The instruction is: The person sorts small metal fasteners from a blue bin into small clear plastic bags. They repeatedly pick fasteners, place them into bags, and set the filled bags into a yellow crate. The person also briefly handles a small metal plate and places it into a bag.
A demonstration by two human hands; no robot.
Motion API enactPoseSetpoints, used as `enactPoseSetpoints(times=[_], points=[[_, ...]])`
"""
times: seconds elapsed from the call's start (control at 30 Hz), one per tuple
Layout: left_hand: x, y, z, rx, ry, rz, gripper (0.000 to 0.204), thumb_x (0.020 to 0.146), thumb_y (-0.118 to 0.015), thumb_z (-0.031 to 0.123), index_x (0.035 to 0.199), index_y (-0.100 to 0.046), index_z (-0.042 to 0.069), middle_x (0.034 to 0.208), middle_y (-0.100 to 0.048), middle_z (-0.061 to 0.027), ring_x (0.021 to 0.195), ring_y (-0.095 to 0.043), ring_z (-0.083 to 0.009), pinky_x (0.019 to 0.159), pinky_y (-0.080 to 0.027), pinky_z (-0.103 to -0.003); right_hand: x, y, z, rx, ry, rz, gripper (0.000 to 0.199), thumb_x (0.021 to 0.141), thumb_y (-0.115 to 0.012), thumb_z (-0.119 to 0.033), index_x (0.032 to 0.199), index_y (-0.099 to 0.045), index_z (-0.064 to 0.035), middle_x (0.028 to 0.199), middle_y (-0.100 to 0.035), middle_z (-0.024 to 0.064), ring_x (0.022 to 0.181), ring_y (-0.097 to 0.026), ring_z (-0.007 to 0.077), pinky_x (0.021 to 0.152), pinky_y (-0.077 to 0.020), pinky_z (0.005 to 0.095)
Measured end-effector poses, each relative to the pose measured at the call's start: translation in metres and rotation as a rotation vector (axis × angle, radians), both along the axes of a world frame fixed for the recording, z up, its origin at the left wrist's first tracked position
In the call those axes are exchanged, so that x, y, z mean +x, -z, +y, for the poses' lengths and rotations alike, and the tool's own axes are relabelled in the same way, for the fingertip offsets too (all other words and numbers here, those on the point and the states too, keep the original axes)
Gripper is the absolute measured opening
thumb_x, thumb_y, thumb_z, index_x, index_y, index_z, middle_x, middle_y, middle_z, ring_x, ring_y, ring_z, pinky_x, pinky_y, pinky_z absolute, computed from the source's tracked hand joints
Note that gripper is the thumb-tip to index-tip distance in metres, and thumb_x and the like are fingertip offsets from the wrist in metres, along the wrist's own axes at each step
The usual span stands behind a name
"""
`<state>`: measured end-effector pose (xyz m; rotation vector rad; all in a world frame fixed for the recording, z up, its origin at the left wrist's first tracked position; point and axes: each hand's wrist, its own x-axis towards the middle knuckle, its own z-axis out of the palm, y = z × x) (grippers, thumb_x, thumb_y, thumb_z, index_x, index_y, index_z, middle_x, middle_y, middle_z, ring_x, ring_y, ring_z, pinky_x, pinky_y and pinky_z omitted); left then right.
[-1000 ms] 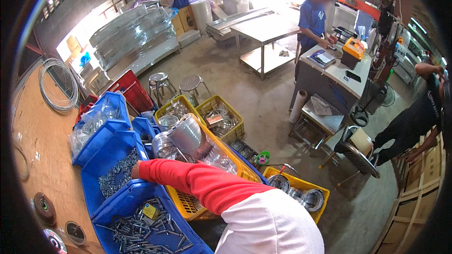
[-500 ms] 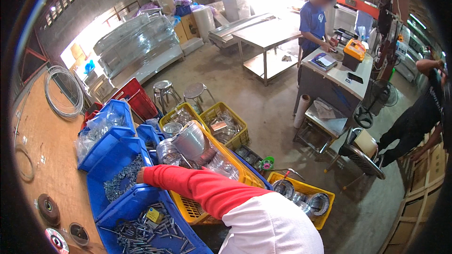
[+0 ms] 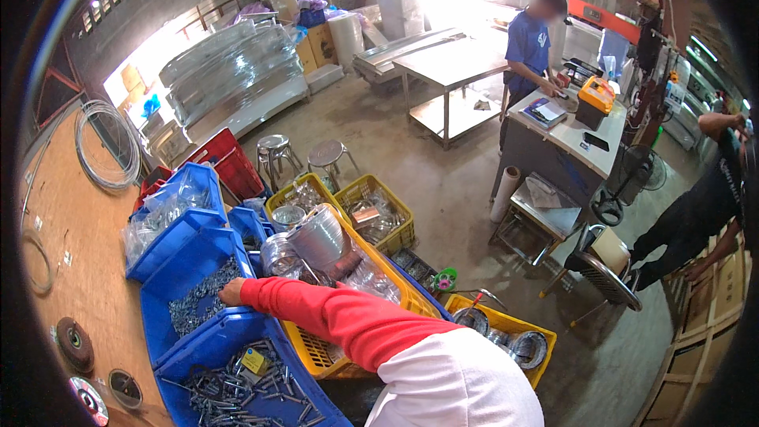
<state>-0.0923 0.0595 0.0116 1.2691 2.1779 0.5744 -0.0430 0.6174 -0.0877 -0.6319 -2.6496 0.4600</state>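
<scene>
My right arm, in a red sleeve with a white shoulder, reaches leftward from the lower edge. My right hand (image 3: 232, 292) is over the near right side of a blue bin (image 3: 162, 308) of small metal fasteners (image 3: 198, 300). Its fingers look curled together and point down; whatever they hold is too small to make out. Just nearer stands another blue bin (image 3: 182, 407) with long bolts (image 3: 229, 395) and a yellow tag (image 3: 254, 360). My left hand is out of view.
A wooden board (image 3: 59, 245) with wire coils and discs lies left. Yellow crates (image 3: 320, 360) of metal parts stand beside the bins. Two metal stools (image 3: 328, 154) stand beyond. A person in blue (image 3: 528, 47) works at a desk (image 3: 545, 142); another in dark clothes (image 3: 688, 213) is far right.
The view has shifted slightly. My right hand has drawn back a little from the fasteners, and more of its fingers shows. The person in blue stays at the desk.
</scene>
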Motion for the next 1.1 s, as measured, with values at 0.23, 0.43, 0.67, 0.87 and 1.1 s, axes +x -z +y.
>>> enactPoseSetpoints(times=[0.23,0.43,0.67,0.87,1.1], points=[[0.001,-0.004,0.003,-0.012,0.048,0.068,0.030,0.091,-0.074,0.017,0.118,-0.075,0.004,0.099,-0.077,-0.0159,0.088,-0.073,-0.0223,0.080,-0.056,-0.034,0.024,-0.028,0.011,-0.749,-0.079,0.570,0.029,0.095,-0.066,-0.032,0.101,-0.068,-0.0040,0.088,-0.074,0.0134,0.069,-0.070,0.0281,0.057,-0.0529,0.0393],[0.003,-0.014,0.005,-0.012,0.126,0.171,0.028,0.092,-0.072,0.019,0.117,-0.075,0.007,0.101,-0.077,-0.0171,0.091,-0.074,-0.0265,0.083,-0.056,-0.036,0.036,-0.039,0.016,-1.972,-0.145,0.921,0.011,0.102,-0.057,-0.026,0.097,-0.062,-0.0176,0.075,-0.061,-0.0026,0.051,-0.051,0.0076,0.041,-0.0428,0.0247],[0.005,-0.016,0.004,-0.037,0.121,0.205,0.029,0.093,-0.072,0.019,0.118,-0.075,0.007,0.103,-0.077,-0.0179,0.093,-0.074,-0.0277,0.084,-0.056,-0.037,0.033,-0.034,0.005,-1.420,-0.070,0.726,0.030,0.102,-0.062,-0.038,0.090,-0.065,-0.0111,0.068,-0.054,-0.0031,0.046,-0.044,0.0074,0.037,-0.0358,0.0262],[0.006,-0.014,0.004,-0.044,0.097,0.173,0.030,0.093,-0.072,0.019,0.119,-0.074,0.005,0.104,-0.077,-0.0176,0.093,-0.074,-0.0263,0.084,-0.057,-0.036,0.033,-0.035,-0.001,-1.273,0.011,0.698,0.038,0.098,-0.067,-0.047,0.088,-0.070,-0.0108,0.063,-0.052,-0.0036,0.043,-0.043,0.0094,0.039,-0.0348,0.0290],[0.011,-0.017,0.005,-0.049,0.092,0.171,0.031,0.093,-0.072,0.018,0.120,-0.073,0.003,0.104,-0.077,-0.0172,0.094,-0.074,-0.0247,0.084,-0.057,-0.035,0.018,-0.022,0.003,-1.038,-0.024,0.659,0.041,0.100,-0.065,-0.043,0.084,-0.075,-0.0070,0.059,-0.054,-0.0007,0.047,-0.044,0.0105,0.046,-0.0383,0.0324]])
